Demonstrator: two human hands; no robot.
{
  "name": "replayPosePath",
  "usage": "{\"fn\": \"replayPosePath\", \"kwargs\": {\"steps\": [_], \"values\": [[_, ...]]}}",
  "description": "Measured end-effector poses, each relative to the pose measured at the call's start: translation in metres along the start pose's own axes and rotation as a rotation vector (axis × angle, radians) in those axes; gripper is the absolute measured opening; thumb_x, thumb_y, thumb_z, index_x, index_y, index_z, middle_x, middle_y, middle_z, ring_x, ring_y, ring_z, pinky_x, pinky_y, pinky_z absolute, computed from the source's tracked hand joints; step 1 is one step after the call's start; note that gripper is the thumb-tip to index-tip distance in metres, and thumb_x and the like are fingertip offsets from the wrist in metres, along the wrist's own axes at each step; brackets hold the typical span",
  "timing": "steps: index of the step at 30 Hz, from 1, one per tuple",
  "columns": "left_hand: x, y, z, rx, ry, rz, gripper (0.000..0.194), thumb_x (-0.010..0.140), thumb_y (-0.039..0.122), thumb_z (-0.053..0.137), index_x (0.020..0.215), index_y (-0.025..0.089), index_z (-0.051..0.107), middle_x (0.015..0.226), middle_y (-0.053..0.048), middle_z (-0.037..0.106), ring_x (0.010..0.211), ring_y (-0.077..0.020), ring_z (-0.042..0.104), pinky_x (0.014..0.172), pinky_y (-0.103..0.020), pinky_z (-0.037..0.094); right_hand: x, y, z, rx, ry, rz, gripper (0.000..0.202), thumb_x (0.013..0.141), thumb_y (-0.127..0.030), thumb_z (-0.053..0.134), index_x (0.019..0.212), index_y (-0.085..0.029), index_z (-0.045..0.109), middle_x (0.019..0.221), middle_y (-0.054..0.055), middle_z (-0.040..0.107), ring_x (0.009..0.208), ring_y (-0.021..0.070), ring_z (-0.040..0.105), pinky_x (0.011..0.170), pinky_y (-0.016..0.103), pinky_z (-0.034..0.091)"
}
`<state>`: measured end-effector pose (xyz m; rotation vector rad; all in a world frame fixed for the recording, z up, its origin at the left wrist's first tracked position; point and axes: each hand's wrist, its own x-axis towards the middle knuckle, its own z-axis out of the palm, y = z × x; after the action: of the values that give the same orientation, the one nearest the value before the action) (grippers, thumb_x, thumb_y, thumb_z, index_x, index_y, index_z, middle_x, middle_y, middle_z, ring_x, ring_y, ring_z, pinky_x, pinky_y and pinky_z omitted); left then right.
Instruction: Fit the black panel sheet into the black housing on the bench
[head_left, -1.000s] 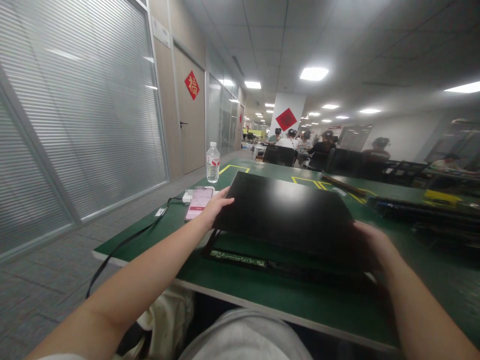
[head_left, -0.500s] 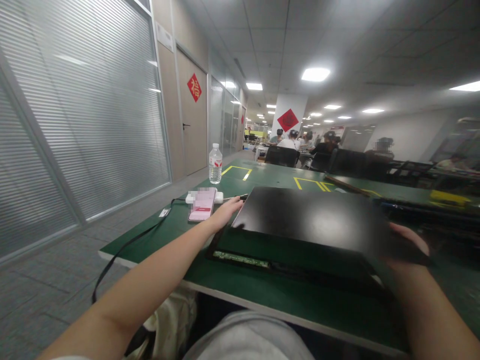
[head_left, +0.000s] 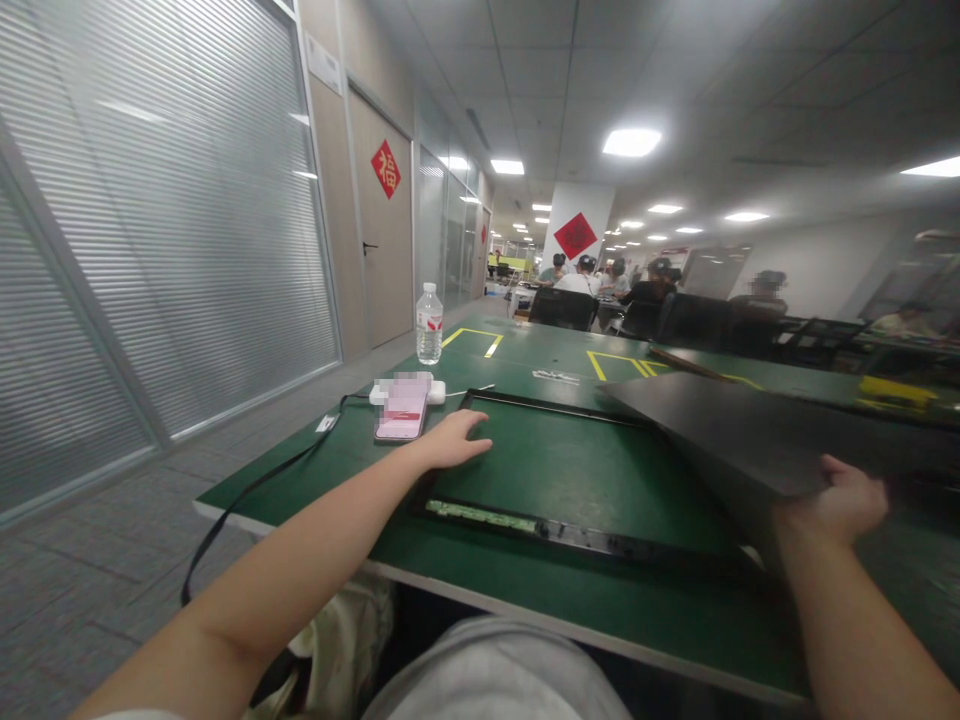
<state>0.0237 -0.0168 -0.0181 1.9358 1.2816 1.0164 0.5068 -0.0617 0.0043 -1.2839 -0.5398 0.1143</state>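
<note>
A large flat black panel (head_left: 750, 425), which looks like a display screen, is tilted at the right. My right hand (head_left: 840, 500) grips its near edge, with the fingers partly hidden. Flat on the table lies a thin black rectangular frame (head_left: 637, 542), a strip of green circuit board (head_left: 480, 515) along its near side. Over the frame's left side is my left hand (head_left: 457, 440), empty, thumb and fingers apart. Through the frame the green tabletop shows.
A phone (head_left: 401, 410) leans on a white block (head_left: 435, 392) left of the frame, with a water bottle (head_left: 429, 325) behind. Yellow tape (head_left: 615, 357) marks the green table (head_left: 525, 600). At far right is a yellow object (head_left: 896, 393). Several people sit in the background.
The black panel has moved right and tilted, uncovering the frame's opening. My left hand has let go of the panel; my right hand still holds it.
</note>
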Motion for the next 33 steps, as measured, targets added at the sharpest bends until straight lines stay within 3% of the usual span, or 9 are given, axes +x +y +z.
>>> {"fn": "replayPosePath", "kwargs": {"steps": [3, 6, 9, 14, 18, 24, 33], "values": [[0.000, -0.001, -0.001, 0.121, -0.032, 0.053, 0.043, 0.068, 0.033, 0.079, 0.107, 0.018, 0.072, 0.126, -0.017, 0.067, 0.125, -0.0370, 0.056, 0.112, -0.041, 0.037, -0.007, -0.006, 0.001, 0.199, 0.235, 0.035, 0.030, 0.065, -0.016, 0.051, 0.093, -0.024, 0.046, 0.114, 0.010, 0.063, 0.117, 0.0262, 0.062, 0.093, 0.036, 0.054], [0.000, -0.001, -0.002, 0.263, -0.078, 0.091, 0.045, 0.075, 0.036, 0.070, 0.116, 0.016, 0.069, 0.130, -0.018, 0.065, 0.125, -0.0353, 0.057, 0.111, -0.042, 0.039, -0.013, -0.014, 0.003, 0.171, 0.273, 0.117, 0.031, 0.066, -0.012, 0.050, 0.091, -0.027, 0.039, 0.121, 0.006, 0.062, 0.114, 0.0197, 0.064, 0.092, 0.034, 0.055], [0.001, 0.000, -0.002, 0.390, -0.135, 0.096, 0.050, 0.079, 0.039, 0.064, 0.123, 0.015, 0.065, 0.133, -0.016, 0.064, 0.126, -0.0332, 0.057, 0.110, -0.042, 0.040, -0.015, -0.019, 0.005, 0.378, 0.379, 0.138, 0.033, 0.063, -0.003, 0.045, 0.087, -0.025, 0.041, 0.109, 0.004, 0.063, 0.106, 0.0170, 0.065, 0.089, 0.035, 0.057], [0.003, -0.002, -0.003, 0.441, -0.171, 0.115, 0.055, 0.080, 0.044, 0.059, 0.126, 0.014, 0.063, 0.136, -0.016, 0.062, 0.127, -0.0314, 0.057, 0.109, -0.040, 0.043, -0.018, -0.020, 0.006, 0.527, 0.389, 0.187, 0.033, 0.065, 0.003, 0.046, 0.085, -0.023, 0.042, 0.090, -0.002, 0.057, 0.078, 0.0107, 0.062, 0.062, 0.024, 0.056], [0.004, -0.006, -0.003, 0.419, -0.159, 0.126, 0.053, 0.079, 0.044, 0.060, 0.123, 0.015, 0.065, 0.134, -0.016, 0.064, 0.126, -0.0321, 0.057, 0.109, -0.042, 0.042, -0.022, -0.023, 0.004, 0.499, 0.369, 0.242, 0.032, 0.068, 0.001, 0.048, 0.088, -0.023, 0.042, 0.085, -0.004, 0.053, 0.070, 0.0103, 0.058, 0.051, 0.022, 0.052], [0.003, -0.005, -0.002, 0.402, -0.163, 0.125, 0.051, 0.079, 0.044, 0.062, 0.121, 0.016, 0.066, 0.131, -0.016, 0.065, 0.123, -0.0328, 0.059, 0.107, -0.043, 0.043, -0.024, -0.022, 0.006, 0.457, 0.335, 0.348, 0.035, 0.067, 0.001, 0.048, 0.090, -0.025, 0.040, 0.089, -0.004, 0.055, 0.071, 0.0095, 0.059, 0.053, 0.020, 0.054], [0.004, -0.004, -0.003, 0.440, -0.178, 0.130, 0.049, 0.080, 0.043, 0.060, 0.121, 0.016, 0.067, 0.129, -0.015, 0.066, 0.120, -0.0323, 0.061, 0.106, -0.043, 0.044, -0.015, 0.001, 0.009, 0.381, 0.289, 0.473, 0.029, 0.070, 0.000, 0.052, 0.086, -0.022, 0.044, 0.092, -0.003, 0.058, 0.078, 0.0101, 0.063, 0.064, 0.025, 0.057]]}}
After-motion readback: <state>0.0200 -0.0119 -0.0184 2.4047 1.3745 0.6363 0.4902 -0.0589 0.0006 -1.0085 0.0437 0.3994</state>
